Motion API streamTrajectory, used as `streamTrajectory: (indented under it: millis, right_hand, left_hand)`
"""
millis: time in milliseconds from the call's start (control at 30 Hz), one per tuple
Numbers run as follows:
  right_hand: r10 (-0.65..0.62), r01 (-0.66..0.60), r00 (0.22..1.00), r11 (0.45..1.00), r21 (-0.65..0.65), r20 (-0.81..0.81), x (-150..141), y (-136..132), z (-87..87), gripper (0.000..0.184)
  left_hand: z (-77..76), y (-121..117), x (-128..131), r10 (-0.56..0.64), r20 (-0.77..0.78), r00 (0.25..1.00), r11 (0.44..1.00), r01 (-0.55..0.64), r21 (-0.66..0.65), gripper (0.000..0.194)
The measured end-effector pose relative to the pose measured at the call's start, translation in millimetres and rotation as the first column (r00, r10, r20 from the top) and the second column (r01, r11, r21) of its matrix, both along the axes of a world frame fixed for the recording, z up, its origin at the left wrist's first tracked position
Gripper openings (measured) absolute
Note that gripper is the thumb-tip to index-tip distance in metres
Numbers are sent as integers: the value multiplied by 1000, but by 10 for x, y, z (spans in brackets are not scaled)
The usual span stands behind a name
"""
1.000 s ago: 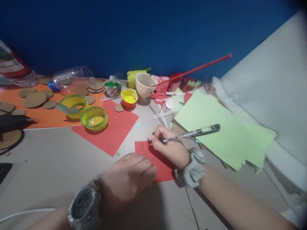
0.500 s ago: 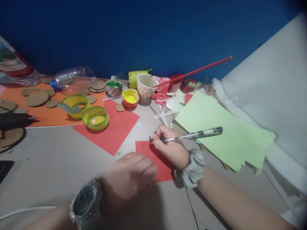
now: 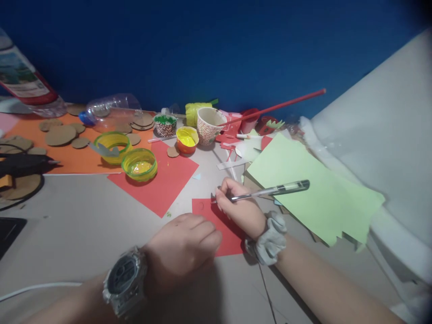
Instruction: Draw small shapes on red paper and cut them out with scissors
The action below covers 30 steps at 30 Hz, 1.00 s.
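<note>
A small red sheet of paper [image 3: 227, 236] lies on the table in front of me. Pinched in my right hand [image 3: 241, 209] is a gel pen [image 3: 286, 187] with a clear barrel and a dark end. Its tip meets the sheet near the upper edge, just right of a small curved pen mark. My left hand [image 3: 189, 243] rests, curled into a fist, over the sheet's lower left part. Its fingertips are turned under, so anything in them is hidden. A watch [image 3: 125, 279] circles the left wrist, a pale scrunchie [image 3: 270, 238] the right.
Light green paper [image 3: 313, 189] lies to the right. Left stand yellow-green rings or bowls [image 3: 139, 165] on another red sheet [image 3: 168, 180]. Behind are paint cups [image 3: 187, 140], a paper cup [image 3: 207, 128] with a red stick, a clear bottle [image 3: 113, 110] and cardboard discs [image 3: 60, 136]. A glue gun [image 3: 27, 163] lies far left.
The view has shifted slightly, so the things at the left appear further right. Both hands and the pen stay nearly in place over the red paper.
</note>
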State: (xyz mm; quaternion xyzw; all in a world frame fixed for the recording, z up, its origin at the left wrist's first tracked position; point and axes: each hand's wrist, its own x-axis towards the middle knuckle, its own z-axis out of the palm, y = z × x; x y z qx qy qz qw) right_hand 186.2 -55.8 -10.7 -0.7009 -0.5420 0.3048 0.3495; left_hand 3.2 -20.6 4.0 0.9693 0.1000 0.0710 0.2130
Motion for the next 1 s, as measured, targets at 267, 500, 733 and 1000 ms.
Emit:
streamTrajectory:
  millis: [267,500,733,1000]
  right_hand:
    - [51,-54,996,998,-30,-77,37,-3,-21,23]
    - [48,-48,997,999,-3,-65,-8,3,6,23]
    - [77,-79,994,997,-23,-77,38,-5,-24,24]
    - [78,-79,994,997,-16,-74,7,-4,3,22]
  left_hand:
    - [23,-4,-6,-15,-18,1000,1000,15,-1,21]
    - [-10,-23,-5,1,5,1000,1000,-1,31,21]
    - [-4,-11,2,17,-18,1000,1000,-17,13,20]
    - [8,-9,1,1,-34,999,1000,-1,-1,19]
